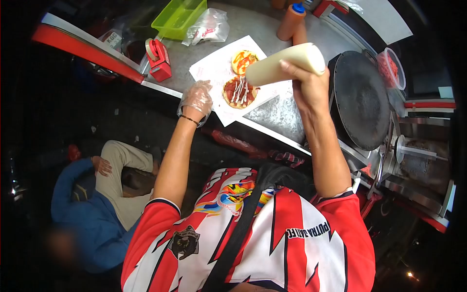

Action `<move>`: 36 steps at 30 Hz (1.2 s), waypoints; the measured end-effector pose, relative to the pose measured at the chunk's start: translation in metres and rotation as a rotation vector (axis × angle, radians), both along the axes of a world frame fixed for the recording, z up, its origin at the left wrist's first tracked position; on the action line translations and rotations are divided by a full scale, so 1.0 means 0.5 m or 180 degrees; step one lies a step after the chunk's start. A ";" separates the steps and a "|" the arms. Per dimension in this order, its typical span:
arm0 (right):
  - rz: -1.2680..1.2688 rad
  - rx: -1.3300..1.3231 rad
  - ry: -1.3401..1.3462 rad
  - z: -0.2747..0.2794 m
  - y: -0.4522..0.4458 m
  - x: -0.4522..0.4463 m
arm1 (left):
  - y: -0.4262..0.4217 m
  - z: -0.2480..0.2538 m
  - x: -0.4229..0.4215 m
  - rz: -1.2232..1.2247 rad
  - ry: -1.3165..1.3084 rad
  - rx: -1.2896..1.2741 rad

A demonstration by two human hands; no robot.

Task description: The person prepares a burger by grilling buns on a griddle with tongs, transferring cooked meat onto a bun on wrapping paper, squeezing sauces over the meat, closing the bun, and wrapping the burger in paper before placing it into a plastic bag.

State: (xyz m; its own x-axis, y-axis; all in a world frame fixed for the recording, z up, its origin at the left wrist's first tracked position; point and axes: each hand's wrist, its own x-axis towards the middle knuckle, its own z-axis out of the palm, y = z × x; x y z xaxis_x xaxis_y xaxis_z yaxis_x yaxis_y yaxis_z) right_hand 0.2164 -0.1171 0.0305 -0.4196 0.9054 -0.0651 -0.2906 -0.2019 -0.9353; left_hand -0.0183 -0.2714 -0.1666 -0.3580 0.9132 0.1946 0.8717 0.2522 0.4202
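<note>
My right hand (311, 82) is wrapped round a pale squeeze bottle (287, 63), tilted with its nozzle end over a burger bun. White sauce stripes cross the dark red topping on the lower bun half (239, 92). Just above it lies the other bun half (244, 62), with red and orange sauce on it. Both halves rest on white wrapping paper (228, 114). My left hand (197, 99), in a clear plastic glove, is at the paper's left edge, fingers loosely bent but not clenched; nothing shows in it.
A round black griddle (361, 100) sits at the right, beside a tub of red food (390, 68). Orange sauce bottles (292, 22), a green basket (177, 19), a plastic bag (208, 27) and a red tape dispenser (159, 61) stand around the counter. A seated person (95, 209) is at lower left.
</note>
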 end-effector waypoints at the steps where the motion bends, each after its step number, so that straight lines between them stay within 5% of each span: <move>1: 0.0041 0.0155 -0.0064 -0.013 -0.012 -0.004 | 0.000 0.005 0.000 -0.0035 0.0100 0.0079; 9: -0.0090 0.0007 -0.0311 -0.025 0.003 0.061 | -0.001 -0.011 -0.007 -0.0002 0.0005 -0.0066; 15: -0.0015 0.1249 -0.0741 0.067 0.023 0.034 | 0.002 -0.013 -0.010 -0.0067 -0.0043 0.0000; 17: 0.0325 0.1224 0.0079 0.114 0.082 0.039 | -0.006 -0.022 -0.013 -0.0050 -0.0089 -0.0064; 20: -0.0369 0.1027 0.0372 0.017 0.110 -0.016 | -0.001 -0.020 -0.011 -0.0012 -0.0197 -0.0025; 21: 0.0148 0.1033 0.0213 -0.039 0.131 -0.017 | 0.002 -0.019 -0.012 -0.0060 -0.0197 -0.0115; 23: 0.0012 0.0805 -0.0263 -0.045 0.109 -0.036 | 0.004 -0.023 -0.022 -0.0087 -0.0176 -0.0293; 25: -0.0343 0.0599 0.0424 -0.068 0.140 -0.035 | -0.006 -0.021 -0.017 -0.0092 -0.0154 -0.0203; 27: -0.0217 0.0938 -0.0208 -0.103 0.132 -0.054 | -0.002 -0.015 -0.015 -0.0063 -0.0024 -0.0161; 31: -0.0118 0.0143 0.0091 -0.128 0.161 -0.050 | -0.006 -0.035 -0.021 -0.0178 0.0067 -0.0033; 36: -0.0316 0.0186 0.0048 -0.138 0.160 -0.066 | -0.002 -0.040 -0.023 -0.0156 -0.0116 -0.0032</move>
State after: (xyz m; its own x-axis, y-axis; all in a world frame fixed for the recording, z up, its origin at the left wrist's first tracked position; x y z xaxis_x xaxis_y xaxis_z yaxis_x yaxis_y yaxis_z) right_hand 0.1835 -0.0371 -0.0385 -0.3283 0.9446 -0.0053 -0.3206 -0.1167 -0.9400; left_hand -0.0299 -0.2724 -0.1867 -0.3194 0.9317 0.1731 0.8673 0.2138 0.4495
